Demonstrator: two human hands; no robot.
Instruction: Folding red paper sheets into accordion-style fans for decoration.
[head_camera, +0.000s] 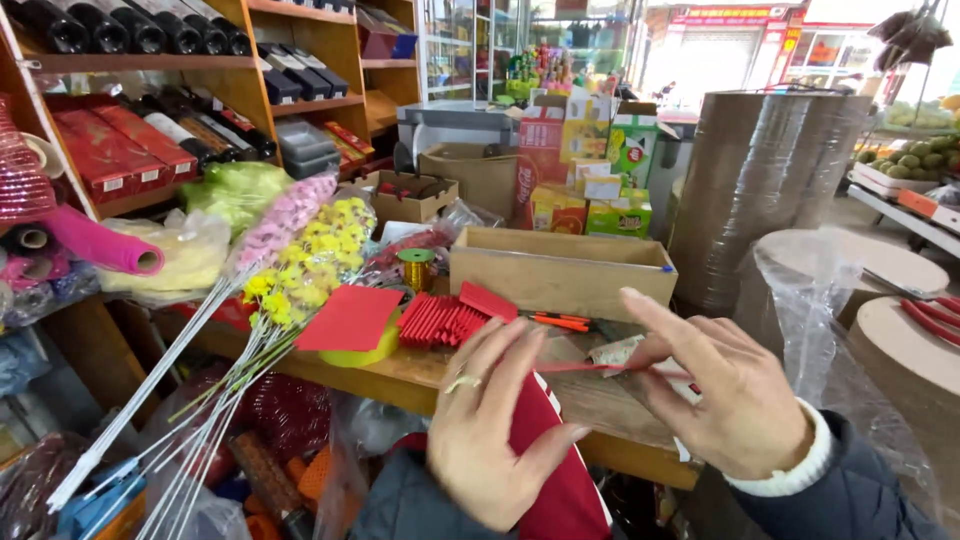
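Both hands filled the bottom of the view, backs toward the camera. On the left hand (497, 430) the fingers (520, 355) were spread and lifted, a ring on 1 of them, their tips at a thin red strip (575, 368) that ran across to the other hand; whether they pinched it or only touched it could not be told. The right hand (725, 400) had its fingers (660, 315) extended and slightly parted, the thumb under the strip's far end, and the grip there was likewise unclear. A dark padded sleeve with a white cuff (790, 478) covered the right wrist. Below the left hand a red folded piece (565, 480) lay partly hidden by the palm.

Just beyond the fingertips, on the wooden desk (420, 378), lay orange-handled scissors (560, 322) and a stack of red ribbed paper strips (440, 320). Left of that stack a flat red sheet (350, 318) rested on a yellow roll. A spool of gold ribbon (416, 268) stood behind it, and a long shallow cardboard box (560, 270) sat at the back edge of the desk. Artificial flower sprays (300, 255), yellow and pink on white wire stems, leaned over the left end of the desk. Shelves (150, 62) at the far left held dark bottles and red boxes. Tall rolls of brown card (760, 180) stood to the right, 1 of them wrapped in clear film.
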